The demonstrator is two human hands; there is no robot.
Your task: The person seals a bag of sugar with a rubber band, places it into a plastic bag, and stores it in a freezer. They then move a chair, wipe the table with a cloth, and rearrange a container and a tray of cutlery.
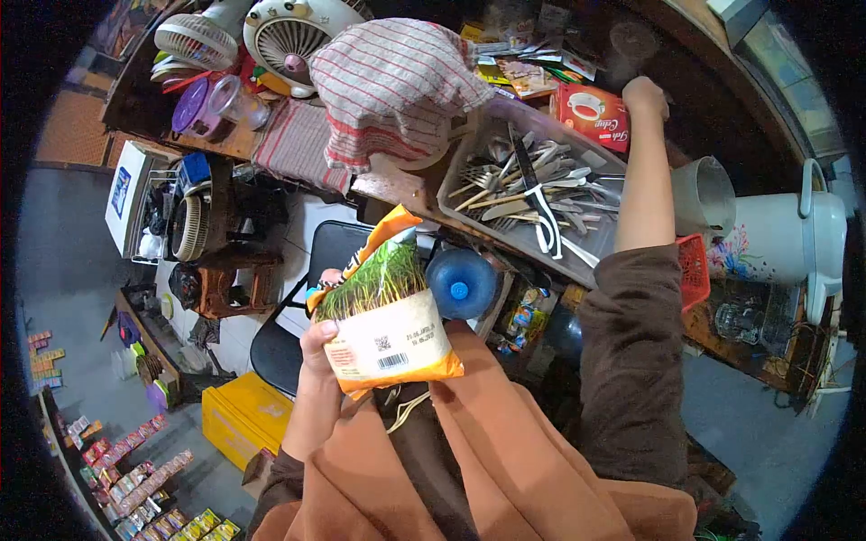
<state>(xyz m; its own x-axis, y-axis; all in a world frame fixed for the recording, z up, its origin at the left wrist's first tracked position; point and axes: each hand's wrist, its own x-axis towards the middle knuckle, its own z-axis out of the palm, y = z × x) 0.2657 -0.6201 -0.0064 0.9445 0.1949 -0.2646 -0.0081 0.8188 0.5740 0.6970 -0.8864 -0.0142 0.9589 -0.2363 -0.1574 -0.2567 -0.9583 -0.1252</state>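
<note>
My left hand [317, 350] grips a plump plastic packet [388, 338] by its left edge and holds it up before my lap. The packet is orange, with a picture of green grass and a pale panel bearing a barcode and printed dates. At the back right of the counter, my right hand [646, 99] is stretched out beside a red teabag box [592, 115]. Its fingers curl down and away from me, so whatever they hold, if anything, is hidden. Below that arm lies a clear plastic tray [469, 185] full of forks, spoons and knives.
A striped cloth [397, 86] covers something on the counter, with fans [293, 45] behind it. On the right stand a grey jug [704, 194], a red basket [692, 270] and a large flask [767, 234]. A blue water bottle [462, 284] and black chair [280, 343] are below.
</note>
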